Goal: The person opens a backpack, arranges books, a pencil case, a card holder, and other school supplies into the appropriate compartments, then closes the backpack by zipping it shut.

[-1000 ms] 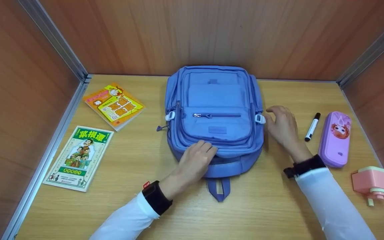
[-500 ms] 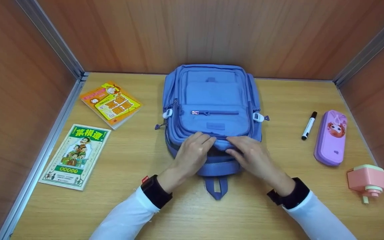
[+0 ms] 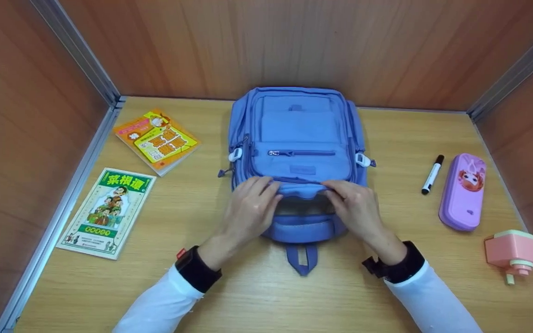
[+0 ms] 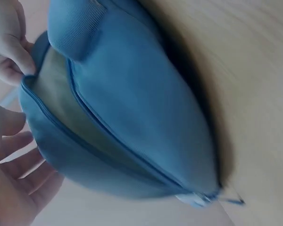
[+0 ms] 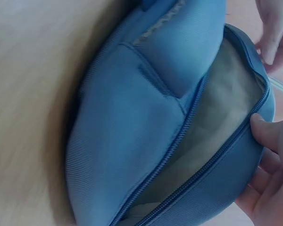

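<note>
Head view: one blue fabric backpack [image 3: 301,127] is laid at the back edge of the wooden desk [image 3: 266,303], its unzipped rim [image 3: 301,188] pinched by left hand [image 3: 250,206] and right hand [image 3: 358,208]. Towards the left edge are recorded two paperbacks: orange book [image 3: 158,141], green-and-white book [image 3: 107,212]; towards the right, one purple oblong case [image 3: 463,192], one black-capped white marker [image 3: 433,175], one pink boxy device [image 3: 512,249].
Left wrist view: pale lining [image 4: 68,110] is exposed.
Right wrist view: the rim is overlapped by the thumb [image 5: 266,134].

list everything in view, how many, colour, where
backpack: 1, blue, table centre
orange book: 1, orange-yellow, back left
green book: 1, green-white, front left
marker: 1, black-white, right of backpack
pencil case: 1, purple, right of marker
sharpener: 1, pink-cream, front right
table: 1, tan, underneath
walls: 3, brown, back and sides
posts: 2, grey, back corners
straps: 2, black, wrists
sleeves: 2, white, forearms
left hand: 1, gripping backpack's opening
right hand: 1, gripping backpack's opening
</note>
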A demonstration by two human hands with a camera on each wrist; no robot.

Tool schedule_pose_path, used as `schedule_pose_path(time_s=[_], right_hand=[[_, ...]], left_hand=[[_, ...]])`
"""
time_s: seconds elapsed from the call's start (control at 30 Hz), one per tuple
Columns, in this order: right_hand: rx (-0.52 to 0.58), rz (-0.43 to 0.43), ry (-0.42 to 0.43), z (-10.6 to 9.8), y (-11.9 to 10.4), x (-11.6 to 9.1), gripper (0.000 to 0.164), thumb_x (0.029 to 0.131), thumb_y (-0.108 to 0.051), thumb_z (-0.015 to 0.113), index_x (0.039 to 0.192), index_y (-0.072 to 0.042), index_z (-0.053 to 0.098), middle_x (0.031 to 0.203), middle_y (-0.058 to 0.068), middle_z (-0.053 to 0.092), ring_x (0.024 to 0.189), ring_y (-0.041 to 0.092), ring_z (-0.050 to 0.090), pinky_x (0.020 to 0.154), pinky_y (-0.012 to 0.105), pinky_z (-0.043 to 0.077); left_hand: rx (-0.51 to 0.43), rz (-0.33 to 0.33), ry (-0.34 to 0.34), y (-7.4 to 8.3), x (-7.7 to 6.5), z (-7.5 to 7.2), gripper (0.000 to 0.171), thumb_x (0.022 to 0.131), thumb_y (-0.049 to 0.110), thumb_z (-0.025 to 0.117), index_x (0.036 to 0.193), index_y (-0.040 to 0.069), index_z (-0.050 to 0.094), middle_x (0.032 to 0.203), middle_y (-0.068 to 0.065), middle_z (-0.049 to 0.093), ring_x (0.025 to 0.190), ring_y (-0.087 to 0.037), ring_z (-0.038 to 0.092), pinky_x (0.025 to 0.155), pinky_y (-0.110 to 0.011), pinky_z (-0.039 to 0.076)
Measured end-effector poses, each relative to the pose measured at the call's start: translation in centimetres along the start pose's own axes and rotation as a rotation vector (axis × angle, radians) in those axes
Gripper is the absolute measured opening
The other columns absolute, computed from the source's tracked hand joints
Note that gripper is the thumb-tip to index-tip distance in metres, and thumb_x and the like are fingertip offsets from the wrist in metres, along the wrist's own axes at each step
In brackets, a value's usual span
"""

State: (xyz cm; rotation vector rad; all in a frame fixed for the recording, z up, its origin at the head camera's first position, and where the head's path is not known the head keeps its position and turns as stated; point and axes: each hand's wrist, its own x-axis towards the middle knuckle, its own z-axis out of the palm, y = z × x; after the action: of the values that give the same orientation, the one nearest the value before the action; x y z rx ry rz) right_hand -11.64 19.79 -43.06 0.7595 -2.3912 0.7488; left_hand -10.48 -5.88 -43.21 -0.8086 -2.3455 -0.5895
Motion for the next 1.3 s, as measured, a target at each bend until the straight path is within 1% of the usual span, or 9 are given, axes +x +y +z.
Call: schedule_pose_path(time_s=[0.17, 0.27, 0.4, 0.53, 0.67, 0.77, 0.93, 1.17, 1.3], right_hand=[[0.011, 0.005, 0.042, -0.2, -0.1, 0.4, 0.019, 0.081, -0.005, 0.072, 0.100, -0.008, 0.073, 0.092, 0.005, 0.072, 0.081, 0.020, 0.069, 0.067, 0.035, 0.056], [0.003, -0.002, 0.050, -0.3, -0.2, 0.7, 0.019, 0.082, -0.007, 0.072, 0.100, -0.008, 0.073, 0.093, 0.006, 0.072, 0.082, 0.020, 0.069, 0.066, 0.035, 0.056], [-0.013, -0.012, 0.055, -0.6, -0.3, 1.1, 0.019, 0.082, -0.009, 0.072, 0.101, -0.009, 0.073, 0.093, 0.005, 0.072, 0.082, 0.019, 0.069, 0.066, 0.034, 0.056], [-0.001, -0.008, 0.054, -0.7, -0.4, 1.4, 0.018, 0.083, -0.009, 0.071, 0.101, -0.009, 0.073, 0.095, 0.005, 0.072, 0.084, 0.019, 0.069, 0.067, 0.034, 0.056], [0.002, -0.010, 0.062, -0.7, -0.4, 1.5, 0.017, 0.083, -0.010, 0.071, 0.100, -0.009, 0.073, 0.094, 0.004, 0.072, 0.083, 0.019, 0.069, 0.067, 0.035, 0.055], [-0.001, -0.016, 0.066, -0.8, -0.4, 1.5, 0.017, 0.082, -0.009, 0.072, 0.099, -0.010, 0.073, 0.093, 0.004, 0.072, 0.082, 0.019, 0.069, 0.066, 0.035, 0.055], [-0.007, -0.016, 0.061, -1.0, -0.5, 1.6, 0.019, 0.081, -0.007, 0.072, 0.100, -0.010, 0.073, 0.094, 0.005, 0.072, 0.083, 0.019, 0.069, 0.067, 0.035, 0.056], [0.014, -0.004, 0.046, -1.1, -0.6, 1.7, 0.018, 0.083, -0.009, 0.071, 0.100, -0.010, 0.073, 0.095, 0.005, 0.072, 0.084, 0.019, 0.069, 0.069, 0.034, 0.056], [0.014, -0.005, 0.044, -1.1, -0.7, 1.8, 0.017, 0.083, -0.010, 0.071, 0.100, -0.010, 0.073, 0.095, 0.004, 0.072, 0.083, 0.019, 0.069, 0.068, 0.034, 0.056]], left_hand=[[0.027, -0.131, -0.024, -3.0, -2.2, -1.5, 0.041, 0.094, 0.029, 0.054, 0.128, 0.006, 0.057, 0.133, -0.015, 0.053, 0.120, -0.031, 0.051, 0.102, -0.045, 0.038], [0.080, -0.216, -0.094, -4.8, -3.7, -2.7, 0.053, 0.094, 0.037, 0.052, 0.140, 0.011, 0.046, 0.145, -0.014, 0.040, 0.130, -0.034, 0.040, 0.108, -0.048, 0.029], [0.183, -0.324, -0.201, -7.3, -5.5, -4.6, 0.063, 0.093, 0.043, 0.049, 0.146, 0.012, 0.034, 0.149, -0.018, 0.030, 0.137, -0.037, 0.027, 0.112, -0.048, 0.019], [0.224, -0.554, -0.276, -9.7, -6.7, -7.1, 0.068, 0.095, 0.048, 0.045, 0.150, 0.014, 0.024, 0.154, -0.020, 0.016, 0.140, -0.041, 0.014, 0.114, -0.048, 0.006], [0.236, -0.806, -0.340, -12.1, -7.9, -9.6, 0.079, 0.093, 0.057, 0.040, 0.152, 0.012, 0.012, 0.154, -0.024, 0.003, 0.137, -0.050, 0.003, 0.110, -0.059, 0.002], [0.242, -0.929, -0.418, -13.8, -9.2, -10.9, 0.093, 0.087, 0.068, 0.038, 0.151, 0.009, 0.006, 0.152, -0.028, -0.007, 0.134, -0.054, -0.005, 0.105, -0.067, 0.002], [0.188, -1.062, -0.556, -16.1, -11.7, -12.0, 0.109, 0.080, 0.076, 0.040, 0.149, 0.005, -0.005, 0.146, -0.033, -0.019, 0.129, -0.058, -0.014, 0.100, -0.072, -0.002], [0.151, -1.204, -0.610, -18.7, -14.7, -14.0, 0.118, 0.076, 0.080, 0.041, 0.146, -0.001, -0.010, 0.142, -0.040, -0.020, 0.126, -0.063, -0.015, 0.097, -0.074, -0.005], [0.129, -1.273, -0.672, -19.7, -15.6, -15.3, 0.123, 0.075, 0.079, 0.046, 0.145, -0.005, -0.010, 0.139, -0.047, -0.013, 0.125, -0.067, -0.006, 0.097, -0.076, -0.001]])
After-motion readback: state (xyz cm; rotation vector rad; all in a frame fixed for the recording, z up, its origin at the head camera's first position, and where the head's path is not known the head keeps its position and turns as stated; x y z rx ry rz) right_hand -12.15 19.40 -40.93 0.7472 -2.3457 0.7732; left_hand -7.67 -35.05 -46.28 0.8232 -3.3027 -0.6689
